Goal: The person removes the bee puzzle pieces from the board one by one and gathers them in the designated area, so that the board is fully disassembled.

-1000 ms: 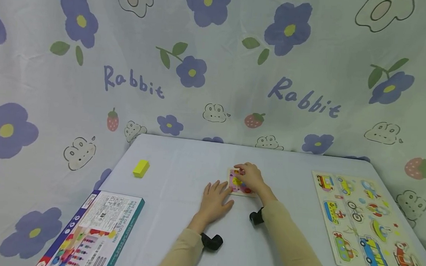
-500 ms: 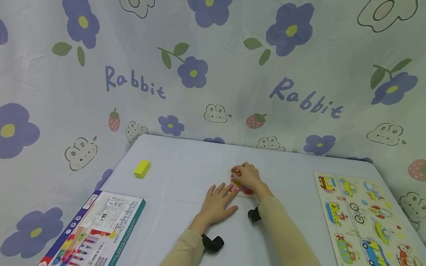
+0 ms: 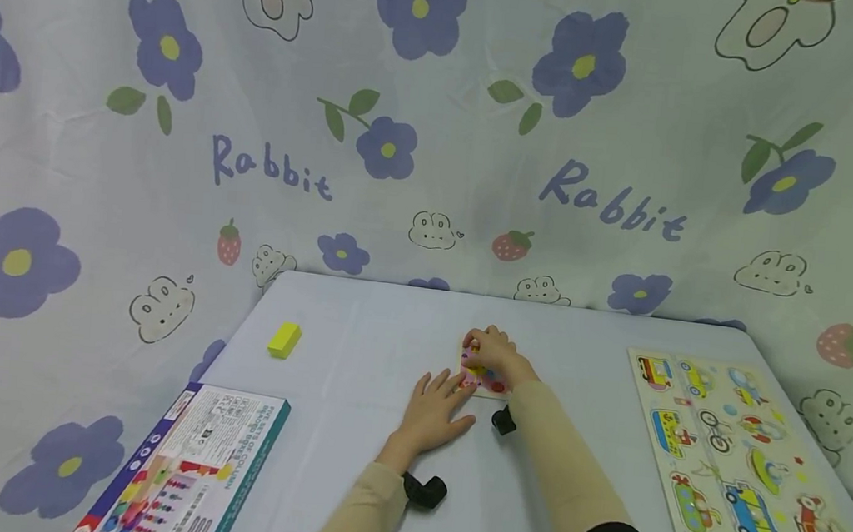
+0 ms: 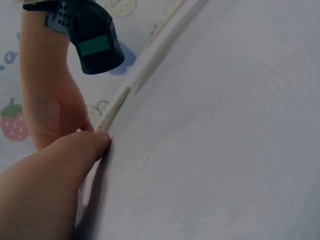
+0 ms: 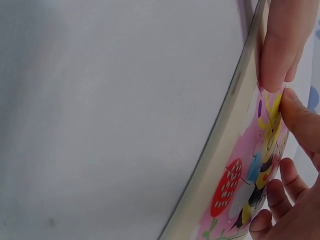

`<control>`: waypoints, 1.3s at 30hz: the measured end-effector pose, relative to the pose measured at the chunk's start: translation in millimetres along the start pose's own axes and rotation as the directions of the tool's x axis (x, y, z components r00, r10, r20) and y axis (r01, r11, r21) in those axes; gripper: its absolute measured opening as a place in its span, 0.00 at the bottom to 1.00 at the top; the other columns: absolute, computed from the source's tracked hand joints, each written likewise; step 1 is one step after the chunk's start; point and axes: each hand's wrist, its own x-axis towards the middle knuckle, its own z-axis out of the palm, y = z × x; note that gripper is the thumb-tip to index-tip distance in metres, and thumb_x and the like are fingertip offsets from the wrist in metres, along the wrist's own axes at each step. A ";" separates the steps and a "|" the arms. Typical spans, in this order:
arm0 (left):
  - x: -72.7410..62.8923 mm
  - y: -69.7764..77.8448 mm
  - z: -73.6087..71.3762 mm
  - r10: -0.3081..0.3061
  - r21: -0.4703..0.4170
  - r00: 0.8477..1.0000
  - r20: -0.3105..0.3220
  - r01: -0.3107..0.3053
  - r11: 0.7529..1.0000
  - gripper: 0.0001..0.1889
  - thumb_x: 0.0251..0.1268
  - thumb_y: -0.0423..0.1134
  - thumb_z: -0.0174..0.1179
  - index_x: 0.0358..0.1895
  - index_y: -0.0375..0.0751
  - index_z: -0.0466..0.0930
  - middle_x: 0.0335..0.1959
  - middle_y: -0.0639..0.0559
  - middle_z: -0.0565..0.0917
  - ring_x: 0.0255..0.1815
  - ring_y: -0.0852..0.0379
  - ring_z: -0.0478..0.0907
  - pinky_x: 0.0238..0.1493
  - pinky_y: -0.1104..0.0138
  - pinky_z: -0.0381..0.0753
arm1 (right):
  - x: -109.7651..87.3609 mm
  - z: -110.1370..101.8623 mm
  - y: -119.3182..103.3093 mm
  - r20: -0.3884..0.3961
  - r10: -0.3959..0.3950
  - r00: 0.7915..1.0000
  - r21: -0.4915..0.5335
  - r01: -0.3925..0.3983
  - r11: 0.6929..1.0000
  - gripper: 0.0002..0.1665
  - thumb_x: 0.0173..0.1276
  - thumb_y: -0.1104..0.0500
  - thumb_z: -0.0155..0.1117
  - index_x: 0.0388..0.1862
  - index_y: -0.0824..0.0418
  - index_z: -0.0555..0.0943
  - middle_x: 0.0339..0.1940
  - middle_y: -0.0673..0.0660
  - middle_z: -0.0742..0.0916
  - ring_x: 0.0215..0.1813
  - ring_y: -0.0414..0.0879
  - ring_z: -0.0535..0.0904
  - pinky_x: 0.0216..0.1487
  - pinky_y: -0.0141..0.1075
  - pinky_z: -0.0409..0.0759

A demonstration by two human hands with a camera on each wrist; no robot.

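Observation:
A small pink jigsaw puzzle (image 3: 472, 381) in a pale wooden tray (image 5: 227, 117) lies mid-table, with a bee and a strawberry pictured on it. My left hand (image 3: 431, 417) is spread flat at its near left corner, fingertips on the edge; in the left wrist view the thumb (image 4: 82, 150) lies beside the tray side. Over the puzzle bends my right hand (image 3: 496, 355), with fingertips (image 5: 295, 102) down on the yellow part of the picture and the other fingers curled close above it. Whether it pinches a piece, I cannot tell.
A yellow block (image 3: 284, 341) stands at the back left. A flat printed box (image 3: 210, 433) lies at the front left. On the right is a large wooden board (image 3: 738, 453) with vehicle pictures. Behind the table (image 3: 361, 328) hangs a flowered cloth (image 3: 434, 175).
My right hand has closed in over the puzzle, with its fingers bent more and its forearm shifted slightly left. The left hand stays at the corner.

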 end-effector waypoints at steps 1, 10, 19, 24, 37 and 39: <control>0.0 0.0 0.4 -0.001 0.000 1.000 0.002 0.001 1.000 0.28 0.64 0.61 0.45 0.66 0.58 0.65 0.70 0.57 0.62 0.71 0.51 0.55 0.68 0.50 0.50 | -0.1 -0.3 -0.3 0.002 0.002 1.000 -0.001 -0.002 1.000 0.17 0.60 0.48 0.65 0.47 0.48 0.75 0.54 0.59 0.71 0.52 0.57 0.65 0.52 0.55 0.67; -1.1 0.8 -1.2 0.004 -0.004 1.000 -0.005 -0.004 1.000 0.28 0.64 0.61 0.45 0.66 0.58 0.65 0.69 0.56 0.62 0.71 0.50 0.55 0.68 0.49 0.51 | 2.2 0.4 2.8 -0.002 -0.024 1.000 -0.039 0.024 0.999 0.18 0.60 0.47 0.65 0.48 0.46 0.75 0.54 0.59 0.71 0.52 0.58 0.66 0.53 0.55 0.67; -0.5 1.1 1.8 0.009 -0.014 1.000 -0.003 -0.009 1.000 0.29 0.64 0.62 0.45 0.67 0.59 0.64 0.70 0.57 0.61 0.71 0.50 0.54 0.68 0.49 0.50 | 1.8 -0.4 2.9 0.015 -0.048 0.999 -0.011 0.048 0.999 0.13 0.60 0.53 0.65 0.44 0.48 0.76 0.52 0.58 0.71 0.52 0.57 0.65 0.52 0.55 0.66; 0.0 0.4 2.3 0.002 -0.010 1.000 -0.009 -0.002 1.000 0.28 0.64 0.62 0.45 0.66 0.59 0.65 0.70 0.57 0.62 0.71 0.50 0.55 0.68 0.49 0.50 | 4.4 1.0 4.1 0.005 -0.044 0.999 0.019 0.044 0.999 0.15 0.59 0.52 0.66 0.44 0.49 0.76 0.53 0.59 0.71 0.54 0.57 0.65 0.54 0.56 0.65; -0.3 -0.3 1.6 -0.012 -0.013 1.000 0.006 0.012 1.000 0.29 0.64 0.62 0.44 0.67 0.60 0.64 0.70 0.57 0.61 0.71 0.50 0.54 0.69 0.49 0.50 | 7.2 2.3 6.4 -0.024 -0.043 0.999 0.002 0.043 0.999 0.18 0.57 0.49 0.67 0.46 0.48 0.77 0.52 0.59 0.72 0.54 0.57 0.65 0.54 0.55 0.65; -0.1 -0.3 1.3 -0.008 -0.013 1.000 0.003 0.008 1.000 0.29 0.64 0.62 0.44 0.67 0.60 0.65 0.70 0.57 0.61 0.71 0.50 0.54 0.68 0.49 0.50 | 6.7 1.2 5.7 -0.023 -0.044 0.999 -0.001 0.044 0.999 0.18 0.58 0.49 0.67 0.46 0.48 0.77 0.53 0.59 0.72 0.54 0.58 0.65 0.54 0.55 0.65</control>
